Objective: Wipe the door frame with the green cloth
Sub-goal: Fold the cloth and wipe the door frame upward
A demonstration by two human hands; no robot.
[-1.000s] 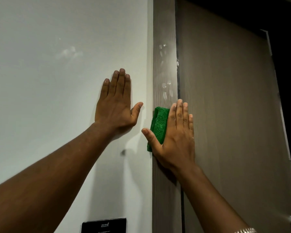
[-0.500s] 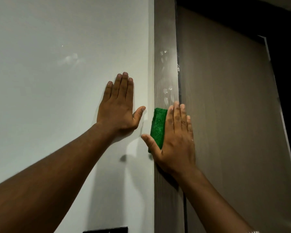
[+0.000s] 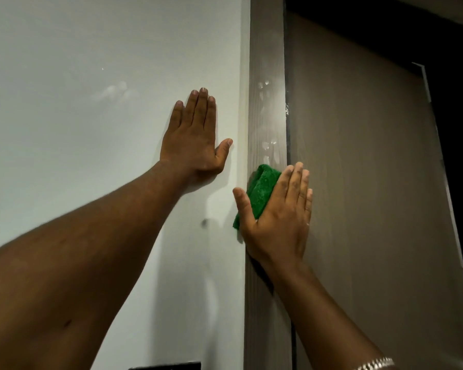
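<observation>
— Where are the hands?
— The left hand (image 3: pixel 195 140) lies flat on the wall (image 3: pixel 64 156), just left of the door frame (image 3: pixel 266 62). The right hand (image 3: pixel 278 214) is lower and to the right, on the frame.
— And the cloth (image 3: pixel 259 190)?
— Between the right hand and the frame, showing out at the thumb side.
— What is right of the frame?
— The door (image 3: pixel 372 196). A bracelet (image 3: pixel 374 364) sits on the right wrist, at the bottom edge.

Door frame (image 3: pixel 265 62) above the right hand (image 3: pixel 278 217) is unobstructed; the strip below is crossed by the right forearm. The left hand (image 3: pixel 195 140) lies flat on the wall (image 3: pixel 91 156), just beside the frame.
</observation>
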